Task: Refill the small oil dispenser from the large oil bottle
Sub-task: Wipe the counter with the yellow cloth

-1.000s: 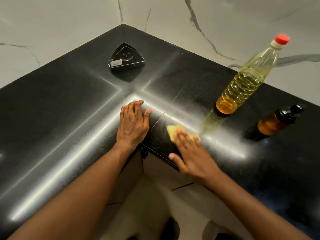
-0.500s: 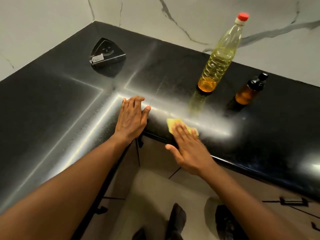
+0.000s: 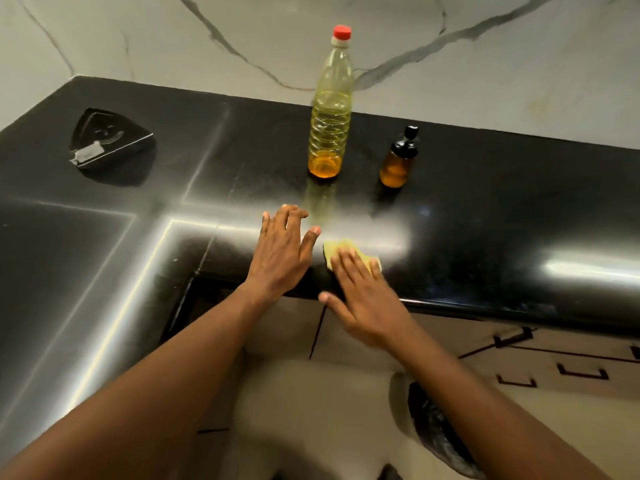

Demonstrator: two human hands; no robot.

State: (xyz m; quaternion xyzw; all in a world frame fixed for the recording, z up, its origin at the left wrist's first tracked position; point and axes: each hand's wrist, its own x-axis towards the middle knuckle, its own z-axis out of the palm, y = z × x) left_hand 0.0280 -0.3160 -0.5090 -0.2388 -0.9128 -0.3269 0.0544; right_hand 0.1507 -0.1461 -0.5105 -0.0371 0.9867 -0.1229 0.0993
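Small oil dispenser [image 3: 398,161] stands capped three o'clock of large oil bottle [image 3: 329,116]; left hand [image 3: 280,252] open, right hand [image 3: 369,299] flat on cloth [image 3: 341,245], perhaps wiping.

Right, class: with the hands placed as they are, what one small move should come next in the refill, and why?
Probably the left hand should reach forward and take the large oil bottle. It holds nothing and is nearest the bottle, whose red cap is on; the right hand presses flat on the yellow cloth. The small oil dispenser stands beside it.
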